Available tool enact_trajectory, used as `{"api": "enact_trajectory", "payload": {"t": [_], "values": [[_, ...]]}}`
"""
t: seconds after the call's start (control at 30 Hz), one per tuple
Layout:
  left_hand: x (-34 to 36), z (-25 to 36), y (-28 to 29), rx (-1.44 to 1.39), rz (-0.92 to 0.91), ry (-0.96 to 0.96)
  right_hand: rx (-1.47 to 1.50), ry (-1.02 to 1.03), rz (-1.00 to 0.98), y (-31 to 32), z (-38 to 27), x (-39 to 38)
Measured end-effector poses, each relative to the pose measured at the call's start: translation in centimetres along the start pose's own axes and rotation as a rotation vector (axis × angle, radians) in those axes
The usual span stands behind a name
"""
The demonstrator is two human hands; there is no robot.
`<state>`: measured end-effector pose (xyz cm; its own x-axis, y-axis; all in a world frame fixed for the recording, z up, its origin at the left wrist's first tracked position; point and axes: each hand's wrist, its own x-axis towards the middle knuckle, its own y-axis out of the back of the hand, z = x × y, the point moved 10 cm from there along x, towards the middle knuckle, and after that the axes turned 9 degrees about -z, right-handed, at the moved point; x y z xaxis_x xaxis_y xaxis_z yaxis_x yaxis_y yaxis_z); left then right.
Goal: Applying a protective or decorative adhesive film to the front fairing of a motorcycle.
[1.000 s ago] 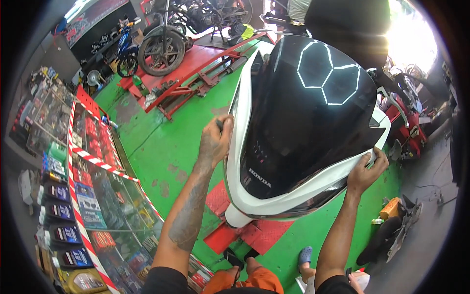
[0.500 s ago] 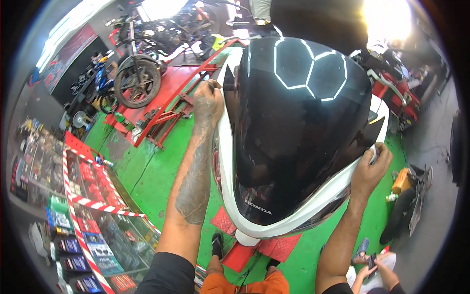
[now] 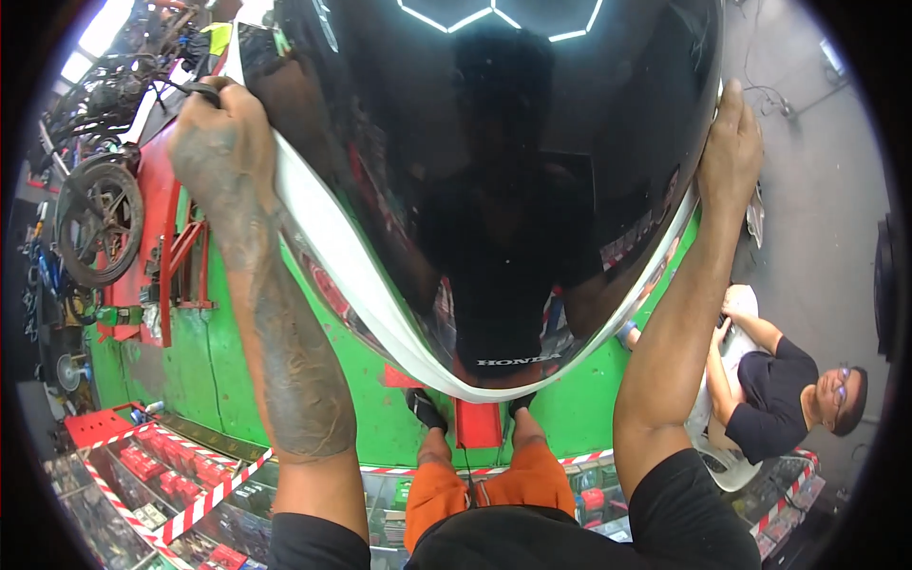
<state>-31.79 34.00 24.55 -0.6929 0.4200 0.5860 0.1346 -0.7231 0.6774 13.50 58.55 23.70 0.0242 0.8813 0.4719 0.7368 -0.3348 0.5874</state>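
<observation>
Between my arms stands a motorcycle's front fairing (image 3: pixel 323 228), white-rimmed, with a large glossy dark windscreen (image 3: pixel 503 218) that tapers toward me. My left hand (image 3: pixel 223 138) is closed at the fairing's upper left edge, its fingers curled. A small black piece (image 3: pixel 201 91) shows beside the thumb; I cannot make out whether it is held. On the opposite side, my right hand (image 3: pixel 733 142) grips the right rim, with its fingertips partly hidden behind the edge. Below the left rim a clear headlight lens (image 3: pixel 328 290) shows in part.
A seated person (image 3: pixel 774 389) in a dark shirt is at the lower right. At left, a motorcycle wheel (image 3: pixel 100 220) stands by a red lift (image 3: pixel 171 247). Glass display cases (image 3: pixel 190 480) edged with red-and-white tape line the near side. The floor (image 3: pixel 233 370) is green.
My view has tipped down and come closer, so the fairing looks larger and higher in the picture. Both hands stay on its edges. The seated person has come into fuller view.
</observation>
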Motion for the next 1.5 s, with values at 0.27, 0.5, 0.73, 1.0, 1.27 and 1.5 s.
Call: {"api": "enact_trajectory", "payload": {"t": [0.27, 0.5, 0.73, 1.0, 1.27, 1.5], "values": [[0.4, -0.6, -1.4, 0.135, -0.148, 0.047, -0.022, -0.018, -0.039, -0.1, 1.9, 0.7], [-0.7, 1.4, -1.2, 0.145, -0.078, -0.047, -0.076, 0.090, 0.010, 0.6, 1.9, 1.0], [-3.4, 2.2, 0.6, -0.154, 0.025, -0.219, -0.034, 0.132, 0.068, 0.8, 1.7, -0.2], [-3.2, 3.7, 1.9, 0.237, 0.208, -0.252, 0.005, 0.039, -0.080, -0.5, 2.9, 2.3], [-2.5, 2.2, 0.0, 0.276, 0.114, -0.254, -0.120, -0.007, -0.076, 0.0, 3.6, 3.8], [-1.2, 2.4, -0.5, 0.270, 0.023, -0.311, -0.118, 0.059, -0.051, 0.3, 5.0, 4.2]]}}
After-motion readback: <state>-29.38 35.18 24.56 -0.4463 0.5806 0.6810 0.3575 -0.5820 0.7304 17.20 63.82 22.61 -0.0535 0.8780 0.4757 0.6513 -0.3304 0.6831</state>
